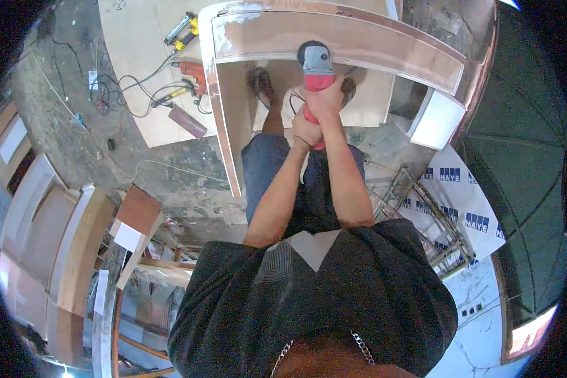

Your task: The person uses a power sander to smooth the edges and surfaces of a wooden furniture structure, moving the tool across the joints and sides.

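Observation:
Both of my hands are wrapped round a red and grey angle grinder that points away from me. My right hand grips the red body just behind the grey head. Nearer to me, my left hand closes round the rear of the body. The black round disc at its front lies over the curved wooden panel of a large frame; whether it touches the wood I cannot tell. Pale, whitish patches show on the panel's left part and edges.
On the plywood sheet at the left lie a yellow and black nail gun, an orange drill, tangled cables and a brown block. Wooden cabinet parts stand at the far left. A metal rack is at my right.

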A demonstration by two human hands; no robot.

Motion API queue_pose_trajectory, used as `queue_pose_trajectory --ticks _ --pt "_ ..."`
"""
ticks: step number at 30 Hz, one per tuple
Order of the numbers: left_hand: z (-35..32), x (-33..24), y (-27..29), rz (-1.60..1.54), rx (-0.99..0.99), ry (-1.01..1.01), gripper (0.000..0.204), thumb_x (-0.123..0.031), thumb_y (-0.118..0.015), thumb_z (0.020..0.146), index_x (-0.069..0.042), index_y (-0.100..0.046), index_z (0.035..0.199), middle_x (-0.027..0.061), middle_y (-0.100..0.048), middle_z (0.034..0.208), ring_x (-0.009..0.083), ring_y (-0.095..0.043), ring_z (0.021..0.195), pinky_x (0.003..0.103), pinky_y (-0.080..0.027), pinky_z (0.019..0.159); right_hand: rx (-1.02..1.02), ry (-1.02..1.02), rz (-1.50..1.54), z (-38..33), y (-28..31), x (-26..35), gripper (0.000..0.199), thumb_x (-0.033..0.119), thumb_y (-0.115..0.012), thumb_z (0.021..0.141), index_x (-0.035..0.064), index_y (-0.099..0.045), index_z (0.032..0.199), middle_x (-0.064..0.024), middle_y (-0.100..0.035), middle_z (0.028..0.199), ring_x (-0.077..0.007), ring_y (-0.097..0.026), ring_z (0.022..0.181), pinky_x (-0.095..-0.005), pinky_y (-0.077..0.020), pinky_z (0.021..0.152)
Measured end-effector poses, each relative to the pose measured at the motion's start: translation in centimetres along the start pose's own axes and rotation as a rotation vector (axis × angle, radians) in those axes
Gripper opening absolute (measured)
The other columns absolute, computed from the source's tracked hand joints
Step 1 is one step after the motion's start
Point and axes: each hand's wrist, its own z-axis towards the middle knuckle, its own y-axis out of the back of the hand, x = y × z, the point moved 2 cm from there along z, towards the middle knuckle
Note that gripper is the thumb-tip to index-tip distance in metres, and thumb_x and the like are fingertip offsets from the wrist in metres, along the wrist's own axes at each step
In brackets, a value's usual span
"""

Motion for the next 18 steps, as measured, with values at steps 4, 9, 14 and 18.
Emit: queue_pose_trajectory --ticks 4,9,14,18 --pt "-0.9 0.5 -2.9 0.101 -0.023 -0.062 0.065 -0.041 -0.081 0.064 -0.006 -0.058 0.114 0.0139 -0.067 0.104 0.027 -0.064 0.101 0.036 -0.048 0.086 -0.029 -0.028 0.047 0.3 2.3 -2.1 0.083 0.028 -0.084 0.055 0.0 -0.039 0.119 -0.0255 -0.063 0.101 -0.0425 -0.062 0.096 -0.0439 -0.0488 0.086" --pt "-1.9 0.8 -5.9 0.033 0.016 -0.054 0.061 -0.039 -0.08 0.064 -0.007 -0.058 0.111 0.0172 -0.067 0.103 0.0335 -0.064 0.099 0.038 -0.048 0.085 -0.041 -0.036 0.048 1.0 4.5 -4.9 0.084 0.027 -0.083 0.055 -0.0021 -0.038 0.119 -0.0275 -0.062 0.103 -0.0419 -0.062 0.097 -0.0441 -0.0491 0.086" --pt "-2.1 0.6 -9.3 0.227 0.099 -0.1 0.065 -0.043 -0.078 0.064 -0.008 -0.055 0.114 0.0194 -0.066 0.102 0.039 -0.063 0.097 0.041 -0.049 0.083 -0.111 -0.106 0.11 2.3 7.8 -7.3 0.088 0.027 -0.084 0.055 -0.0007 -0.036 0.122 -0.0271 -0.063 0.1 -0.0447 -0.063 0.094 -0.0468 -0.0491 0.087" --pt "-3.5 1.2 -10.4 0.241 0.135 -0.03 0.068 -0.042 -0.079 0.064 -0.007 -0.054 0.117 0.018 -0.065 0.108 0.0375 -0.063 0.099 0.04 -0.049 0.085 -0.132 -0.189 0.078 1.2 9.6 -7.7 0.085 0.031 -0.085 0.054 -0.0034 -0.039 0.116 -0.0265 -0.062 0.103 -0.0402 -0.063 0.097 -0.0435 -0.0496 0.085"
